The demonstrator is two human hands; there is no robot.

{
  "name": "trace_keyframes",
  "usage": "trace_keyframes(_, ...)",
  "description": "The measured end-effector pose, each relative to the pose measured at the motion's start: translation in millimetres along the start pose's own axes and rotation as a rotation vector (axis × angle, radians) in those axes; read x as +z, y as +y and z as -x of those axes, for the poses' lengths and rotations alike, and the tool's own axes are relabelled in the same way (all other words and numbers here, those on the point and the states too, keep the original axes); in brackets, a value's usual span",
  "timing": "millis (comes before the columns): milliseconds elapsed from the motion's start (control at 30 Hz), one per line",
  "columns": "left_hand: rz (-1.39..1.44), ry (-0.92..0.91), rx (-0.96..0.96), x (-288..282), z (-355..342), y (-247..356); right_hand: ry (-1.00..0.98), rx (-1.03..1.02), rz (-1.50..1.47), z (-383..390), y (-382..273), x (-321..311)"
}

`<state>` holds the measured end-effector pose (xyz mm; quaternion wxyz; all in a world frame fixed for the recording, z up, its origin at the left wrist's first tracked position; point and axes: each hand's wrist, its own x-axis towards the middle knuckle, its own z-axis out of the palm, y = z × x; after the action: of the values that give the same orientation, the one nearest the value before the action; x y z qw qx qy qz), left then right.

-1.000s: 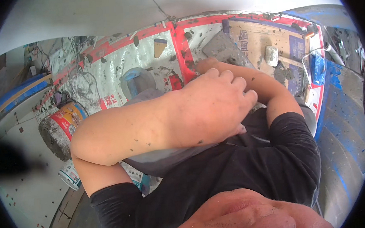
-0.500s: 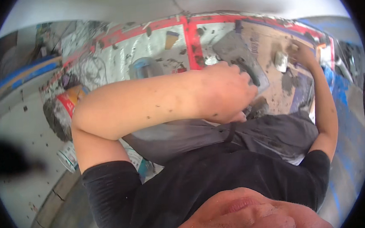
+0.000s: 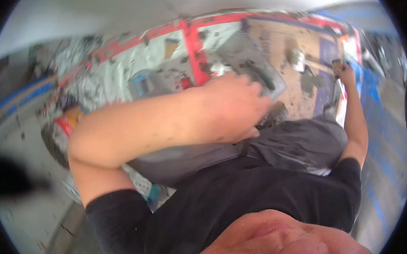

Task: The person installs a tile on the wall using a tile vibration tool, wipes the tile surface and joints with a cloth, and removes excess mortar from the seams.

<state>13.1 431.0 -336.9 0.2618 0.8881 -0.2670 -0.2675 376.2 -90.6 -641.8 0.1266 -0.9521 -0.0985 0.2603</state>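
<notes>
My left hand reaches across my body with its fingers curled and blurred; whatever they hold is hidden beneath them. Just beyond it lies a grey square plate with a dark handle. My right hand is stretched toward the right side of a brown cardboard sheet, its fingers closed on a small brownish object, too blurred to name. Left of that hand stands a pale cylindrical item beside dark smears on the cardboard.
Red tape borders white sheeting ahead. Tangled wires or plastic, a dirty bucket and a blue-edged rail are on the left. A grey, blue-streaked surface runs along the right.
My right hand has moved from under my left hand out to the cardboard's right side, then slightly down, now gripping something small. My left arm has risen in the view.
</notes>
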Motion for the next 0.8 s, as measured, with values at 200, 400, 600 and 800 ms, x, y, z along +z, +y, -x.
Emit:
trace_keyframes(200,0.053,0.046,0.211,-31.7,23.0,12.4,-0.09,-0.561,-0.016,54.0,-348.4,42.6)
trace_keyframes(400,-0.221,0.096,0.075,-47.3,59.7,12.2,-0.016,-0.86,-0.056,79.2,-590.1,211.7)
trace_keyframes(600,-0.1,0.535,-0.018,-17.6,102.4,-13.7,0.14,-0.781,-0.105,71.4,-705.7,319.2)
trace_keyframes(800,-0.093,0.577,-0.095,-11.3,141.9,-41.0,0.231,-0.677,-0.286,83.2,-768.6,377.0)
